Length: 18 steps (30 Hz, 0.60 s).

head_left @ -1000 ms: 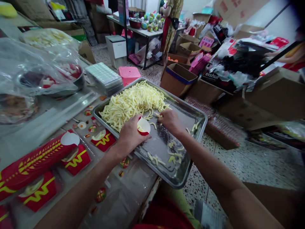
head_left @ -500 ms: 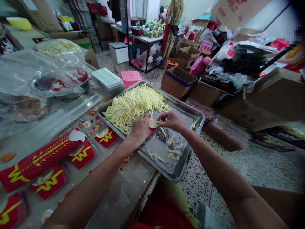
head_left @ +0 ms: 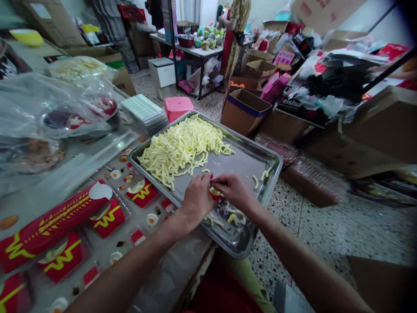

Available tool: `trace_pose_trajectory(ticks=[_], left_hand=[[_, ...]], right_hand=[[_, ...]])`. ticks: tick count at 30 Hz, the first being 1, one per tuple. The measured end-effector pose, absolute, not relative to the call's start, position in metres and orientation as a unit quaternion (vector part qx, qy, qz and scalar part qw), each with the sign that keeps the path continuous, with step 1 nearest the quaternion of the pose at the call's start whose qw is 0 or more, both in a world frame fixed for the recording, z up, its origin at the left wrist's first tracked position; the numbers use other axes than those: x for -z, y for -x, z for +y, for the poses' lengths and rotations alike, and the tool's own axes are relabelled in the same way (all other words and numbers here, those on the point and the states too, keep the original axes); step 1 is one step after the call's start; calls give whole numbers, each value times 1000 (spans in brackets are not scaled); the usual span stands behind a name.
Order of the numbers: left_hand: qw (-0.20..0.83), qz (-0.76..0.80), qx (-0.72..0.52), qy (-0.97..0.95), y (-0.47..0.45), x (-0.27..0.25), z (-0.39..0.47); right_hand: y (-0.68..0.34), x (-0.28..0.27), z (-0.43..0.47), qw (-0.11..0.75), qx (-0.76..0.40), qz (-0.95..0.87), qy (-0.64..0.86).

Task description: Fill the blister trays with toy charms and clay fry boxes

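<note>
Got my left grip (head_left: 195, 200) wrapped around a small red carton (head_left: 215, 194), over the near part of the metal tray (head_left: 243, 163). My right grip (head_left: 233, 190) is right at its mouth, can't tell if it's pinching anything. Pale strips (head_left: 182, 145) are heaped tray-left, packed red cartons (head_left: 109, 217) left on the desk (head_left: 180, 258).

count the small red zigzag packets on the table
4 packets: one beside the tray, one near the long red pack's white end, one farther left, one cut off lower left; more may be hidden.
</note>
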<state>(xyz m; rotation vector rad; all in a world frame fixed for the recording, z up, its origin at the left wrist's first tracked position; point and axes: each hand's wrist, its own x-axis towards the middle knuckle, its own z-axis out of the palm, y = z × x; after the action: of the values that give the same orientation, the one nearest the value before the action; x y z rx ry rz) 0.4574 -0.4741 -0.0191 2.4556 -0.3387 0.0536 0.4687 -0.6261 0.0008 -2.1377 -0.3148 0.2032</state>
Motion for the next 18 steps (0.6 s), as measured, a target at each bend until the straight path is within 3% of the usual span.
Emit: trace_pose_trajectory(ticks=[2,10,13,18], left_hand=[[338,-135,-13,-931,-446,18,-471],[444,-125,-20,-887,-438,16,-443],[447,-117,-33,-886,-447,6,-432],[469,-113,-57,-874,-464,0,-409]], right_hand=[[-455,4,-617,507,-85,-83,854],[-462,-21,-615,485,-138,-176,846],[-502,-19,-628,480,-79,-146,861],[-568,2,-626,275,46,-233,931]])
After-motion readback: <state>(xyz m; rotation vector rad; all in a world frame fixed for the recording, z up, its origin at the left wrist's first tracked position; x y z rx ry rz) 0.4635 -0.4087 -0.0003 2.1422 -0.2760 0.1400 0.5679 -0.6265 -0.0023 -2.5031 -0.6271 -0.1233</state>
